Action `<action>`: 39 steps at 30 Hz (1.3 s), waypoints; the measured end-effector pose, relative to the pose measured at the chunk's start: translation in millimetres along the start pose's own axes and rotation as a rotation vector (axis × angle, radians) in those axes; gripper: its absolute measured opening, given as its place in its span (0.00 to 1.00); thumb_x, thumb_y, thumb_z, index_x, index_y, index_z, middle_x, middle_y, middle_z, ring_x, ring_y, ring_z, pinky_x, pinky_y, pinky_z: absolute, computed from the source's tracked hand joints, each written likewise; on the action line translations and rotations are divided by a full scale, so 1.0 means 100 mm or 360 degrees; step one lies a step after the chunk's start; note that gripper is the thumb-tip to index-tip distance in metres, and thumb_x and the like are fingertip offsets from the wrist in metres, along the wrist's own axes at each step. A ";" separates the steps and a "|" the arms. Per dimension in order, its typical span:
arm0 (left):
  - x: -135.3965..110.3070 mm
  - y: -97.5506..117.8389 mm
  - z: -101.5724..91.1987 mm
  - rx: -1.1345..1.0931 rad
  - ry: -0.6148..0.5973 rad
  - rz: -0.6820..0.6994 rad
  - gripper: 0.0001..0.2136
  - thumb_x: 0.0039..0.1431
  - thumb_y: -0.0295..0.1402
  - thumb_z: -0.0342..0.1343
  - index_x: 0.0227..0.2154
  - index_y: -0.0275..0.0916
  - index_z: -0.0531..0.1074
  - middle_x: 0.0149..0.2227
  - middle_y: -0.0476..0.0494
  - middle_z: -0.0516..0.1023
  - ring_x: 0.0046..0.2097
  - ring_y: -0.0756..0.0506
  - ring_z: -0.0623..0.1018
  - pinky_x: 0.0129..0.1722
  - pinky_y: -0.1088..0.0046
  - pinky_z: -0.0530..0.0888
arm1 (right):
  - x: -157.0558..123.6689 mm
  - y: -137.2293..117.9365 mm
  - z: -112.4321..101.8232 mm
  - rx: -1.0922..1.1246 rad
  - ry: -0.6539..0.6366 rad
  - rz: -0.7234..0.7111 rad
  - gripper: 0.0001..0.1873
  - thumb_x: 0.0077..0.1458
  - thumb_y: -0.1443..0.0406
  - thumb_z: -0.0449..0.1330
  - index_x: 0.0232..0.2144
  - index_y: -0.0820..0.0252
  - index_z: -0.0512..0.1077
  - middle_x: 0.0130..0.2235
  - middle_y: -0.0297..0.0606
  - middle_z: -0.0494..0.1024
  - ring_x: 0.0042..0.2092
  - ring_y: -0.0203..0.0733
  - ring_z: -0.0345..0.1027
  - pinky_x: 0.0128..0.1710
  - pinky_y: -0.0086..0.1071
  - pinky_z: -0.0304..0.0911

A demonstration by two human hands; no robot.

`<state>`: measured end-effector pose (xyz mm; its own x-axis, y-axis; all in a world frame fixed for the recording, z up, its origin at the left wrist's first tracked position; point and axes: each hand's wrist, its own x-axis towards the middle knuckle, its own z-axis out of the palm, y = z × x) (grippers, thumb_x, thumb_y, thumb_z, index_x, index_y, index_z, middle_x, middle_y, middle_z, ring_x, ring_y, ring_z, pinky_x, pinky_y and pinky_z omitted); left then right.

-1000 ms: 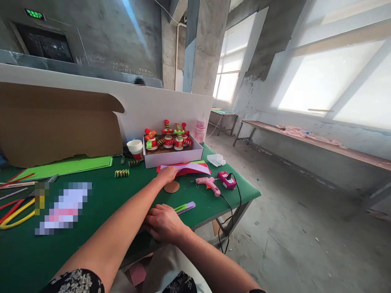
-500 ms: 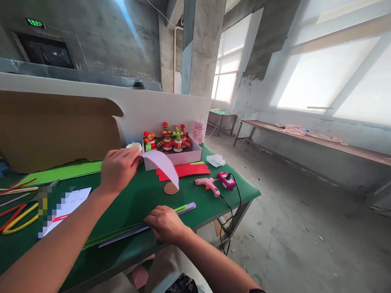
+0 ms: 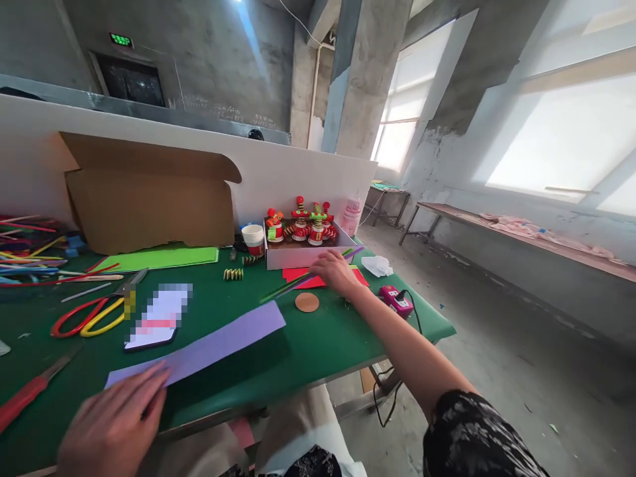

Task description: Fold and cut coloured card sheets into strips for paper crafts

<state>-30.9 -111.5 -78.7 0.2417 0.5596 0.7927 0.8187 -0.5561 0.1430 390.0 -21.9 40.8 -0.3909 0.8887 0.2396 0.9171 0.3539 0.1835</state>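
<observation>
My left hand (image 3: 112, 427) lies open, flat on the purple paper strip (image 3: 209, 344) at the tabletop's near edge; my right hand (image 3: 338, 273) pinches thin coloured strips (image 3: 285, 288) beside the white box (image 3: 298, 257). Swinging them could topple the figures (image 3: 301, 224) inside.

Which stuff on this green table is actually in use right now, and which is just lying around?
In use: purple paper strip under the left hand; green and purple strips held in the right hand.
Lying about: scissors; brown disc; paper cups; cardboard box; white box of figures; pink power socket.
</observation>
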 end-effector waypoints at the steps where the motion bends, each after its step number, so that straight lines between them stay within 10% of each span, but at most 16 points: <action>1: 0.01 0.10 0.02 -0.0011 -0.0006 0.0047 0.15 0.62 0.35 0.50 0.49 0.55 0.74 0.40 0.49 0.85 0.38 0.38 0.82 0.39 0.57 0.73 | 0.04 0.10 0.04 -0.0012 -0.0052 0.0129 0.17 0.67 0.67 0.54 0.52 0.50 0.77 0.54 0.38 0.79 0.60 0.46 0.62 0.62 0.40 0.50; 9: 0.03 0.27 0.11 -0.0107 -0.0084 0.0229 0.13 0.65 0.31 0.49 0.44 0.44 0.79 0.40 0.45 0.85 0.42 0.42 0.82 0.42 0.64 0.73 | 0.01 0.10 0.24 -0.0051 -0.0099 0.0532 0.26 0.66 0.69 0.53 0.65 0.54 0.65 0.66 0.48 0.66 0.63 0.55 0.61 0.59 0.48 0.59; 12: 0.04 0.33 0.09 -0.0075 -0.0103 0.0282 0.13 0.65 0.28 0.49 0.43 0.43 0.80 0.40 0.44 0.85 0.42 0.42 0.81 0.43 0.63 0.72 | -0.16 -0.47 0.12 0.0258 0.0036 0.0448 0.26 0.69 0.61 0.52 0.66 0.59 0.62 0.64 0.49 0.69 0.61 0.51 0.66 0.59 0.44 0.61; 17: 0.12 0.66 0.03 -0.0011 -0.0142 0.0388 0.14 0.66 0.25 0.48 0.39 0.38 0.80 0.40 0.41 0.85 0.44 0.42 0.81 0.44 0.63 0.72 | -0.72 -1.70 0.06 0.0860 0.0082 -0.0365 0.49 0.53 0.41 0.64 0.67 0.62 0.59 0.61 0.50 0.73 0.63 0.52 0.64 0.70 0.52 0.42; 21: 0.05 0.90 0.00 -0.0075 -0.0249 0.0445 0.15 0.67 0.24 0.46 0.42 0.37 0.79 0.44 0.42 0.85 0.49 0.42 0.80 0.50 0.62 0.71 | -1.03 -2.13 0.28 0.0693 0.0084 -0.0222 0.36 0.61 0.55 0.64 0.64 0.68 0.62 0.60 0.53 0.73 0.62 0.52 0.65 0.69 0.53 0.48; 25: -0.08 0.88 -0.02 -0.0057 -0.0389 0.0469 0.18 0.65 0.22 0.45 0.45 0.39 0.79 0.49 0.43 0.84 0.53 0.42 0.79 0.53 0.62 0.71 | -1.11 -2.07 0.51 0.0606 0.0152 -0.0237 0.24 0.65 0.68 0.57 0.62 0.61 0.66 0.60 0.46 0.74 0.63 0.48 0.64 0.66 0.47 0.57; 31: -0.17 0.30 -0.13 -0.0123 -0.0601 0.0341 0.24 0.59 0.22 0.43 0.51 0.44 0.78 0.54 0.45 0.81 0.55 0.43 0.79 0.50 0.64 0.75 | -1.24 -1.57 0.45 0.0807 0.0051 -0.0136 0.23 0.63 0.71 0.56 0.59 0.56 0.71 0.59 0.43 0.75 0.61 0.48 0.68 0.61 0.46 0.64; 39: -0.09 0.12 -0.18 -0.0357 -0.0488 -0.0300 0.19 0.68 0.48 0.46 0.37 0.48 0.81 0.43 0.46 0.86 0.45 0.42 0.83 0.45 0.65 0.78 | -1.32 -1.01 0.43 0.1263 0.0230 0.0542 0.13 0.63 0.61 0.56 0.33 0.54 0.81 0.32 0.36 0.82 0.35 0.43 0.76 0.36 0.32 0.69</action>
<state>-32.7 -134.6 -73.4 0.2702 0.8024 0.5321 0.7380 -0.5276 0.4208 352.7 -162.4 -50.6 -0.0428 0.9565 0.2887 0.7486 0.2221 -0.6247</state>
